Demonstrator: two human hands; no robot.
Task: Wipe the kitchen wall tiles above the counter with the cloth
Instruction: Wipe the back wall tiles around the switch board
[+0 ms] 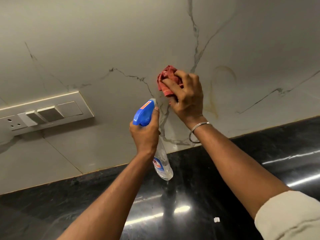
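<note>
My right hand (186, 96) grips a bunched red cloth (167, 79) and presses it against the pale marble-veined wall tiles (121, 49) above the counter. A brownish ring stain (223, 89) marks the tile just right of that hand. My left hand (145, 134) holds a clear spray bottle (162, 163) by its neck, below and left of the cloth. The bottle's blue trigger head (144, 112) points up at the wall, with one finger lying along its front.
A glossy black stone counter (190, 196) runs along the foot of the tiles. A white switch and socket plate (45, 113) sits on the wall at the left. A small white scrap (216, 219) lies on the counter near the front.
</note>
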